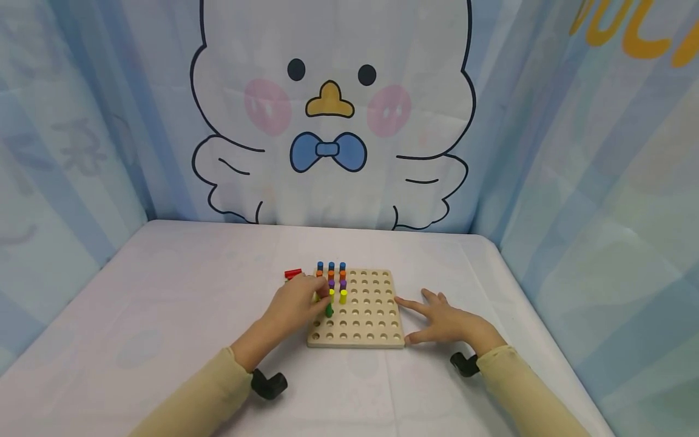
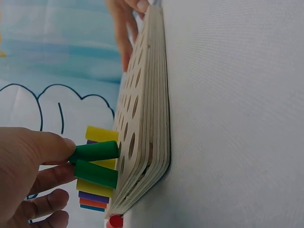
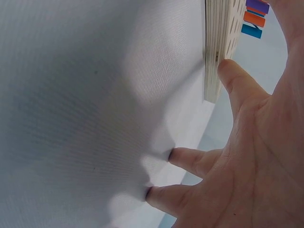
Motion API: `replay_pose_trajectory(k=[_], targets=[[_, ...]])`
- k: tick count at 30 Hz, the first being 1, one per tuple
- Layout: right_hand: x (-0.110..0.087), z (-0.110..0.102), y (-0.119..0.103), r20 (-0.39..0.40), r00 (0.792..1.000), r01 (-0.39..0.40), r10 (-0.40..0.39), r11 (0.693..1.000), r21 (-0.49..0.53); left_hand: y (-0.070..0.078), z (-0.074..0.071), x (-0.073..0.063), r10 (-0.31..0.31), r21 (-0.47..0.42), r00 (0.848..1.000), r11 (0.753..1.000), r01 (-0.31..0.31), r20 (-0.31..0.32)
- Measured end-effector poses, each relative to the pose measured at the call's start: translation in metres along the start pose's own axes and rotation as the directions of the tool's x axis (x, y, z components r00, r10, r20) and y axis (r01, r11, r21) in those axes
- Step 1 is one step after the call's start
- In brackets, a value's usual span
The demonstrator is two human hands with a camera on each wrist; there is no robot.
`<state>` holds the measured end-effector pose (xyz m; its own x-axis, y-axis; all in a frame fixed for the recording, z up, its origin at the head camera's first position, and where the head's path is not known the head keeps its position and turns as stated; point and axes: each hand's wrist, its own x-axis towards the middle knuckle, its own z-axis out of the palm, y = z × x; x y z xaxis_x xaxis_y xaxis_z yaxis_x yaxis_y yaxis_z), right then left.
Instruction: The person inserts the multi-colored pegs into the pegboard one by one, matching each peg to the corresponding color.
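Observation:
My left hand [image 1: 292, 303] pinches a green peg [image 2: 97, 151] between thumb and forefinger, its lower end right at a hole of the wooden pegboard [image 1: 377, 337]. Beside it in the left wrist view, another green peg [image 2: 96, 174] stands in the board. Behind these are rows of yellow pegs [image 1: 343, 297], purple pegs [image 1: 343, 284], orange pegs [image 1: 331, 275] and blue pegs [image 1: 331, 266], partly hidden by the left hand. At the board's right edge my right hand [image 1: 450, 321] has its fingers spread; one fingertip touches the edge, and others rest on the cloth.
Red pegs [image 1: 293, 274] lie on the cloth by the board's far left corner. A white cloth covers the table [image 1: 191, 291]. Printed curtains [image 1: 327, 200] close off the back and both sides. Black wrist mounts [image 1: 267, 384] sit under both forearms.

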<state>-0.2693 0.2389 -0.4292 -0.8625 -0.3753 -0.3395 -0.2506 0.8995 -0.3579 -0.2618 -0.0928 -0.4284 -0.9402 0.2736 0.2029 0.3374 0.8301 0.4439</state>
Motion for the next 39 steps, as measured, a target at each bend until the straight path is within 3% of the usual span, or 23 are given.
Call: replay_pose_trajectory(k=[7,14,19,27,39], targets=[[-0.001,0.000,0.000,-0.002,1.000,0.000,0.000,1.000,-0.003,0.001,0.001,-0.002,0.030,0.058,0.999,0.998,-0.028,-0.043],[-0.001,0.000,0.001,-0.006,1.000,-0.005,0.005,1.000,-0.012,0.001,0.004,-0.004,0.110,0.126,0.990,0.987,-0.098,-0.091],[-0.001,0.000,0.001,-0.004,1.000,-0.004,0.004,1.000,-0.009,0.001,0.003,-0.005,0.087,0.093,0.994,0.992,-0.080,-0.072],[-0.001,-0.001,0.001,0.001,1.000,-0.008,0.008,1.000,0.003,0.001,0.004,-0.004,0.103,0.019,0.994,0.994,-0.104,0.043],[-0.003,0.000,-0.001,0.001,1.000,-0.004,0.004,1.000,-0.002,-0.002,0.010,-0.006,0.164,0.036,0.986,0.986,-0.163,-0.038]])
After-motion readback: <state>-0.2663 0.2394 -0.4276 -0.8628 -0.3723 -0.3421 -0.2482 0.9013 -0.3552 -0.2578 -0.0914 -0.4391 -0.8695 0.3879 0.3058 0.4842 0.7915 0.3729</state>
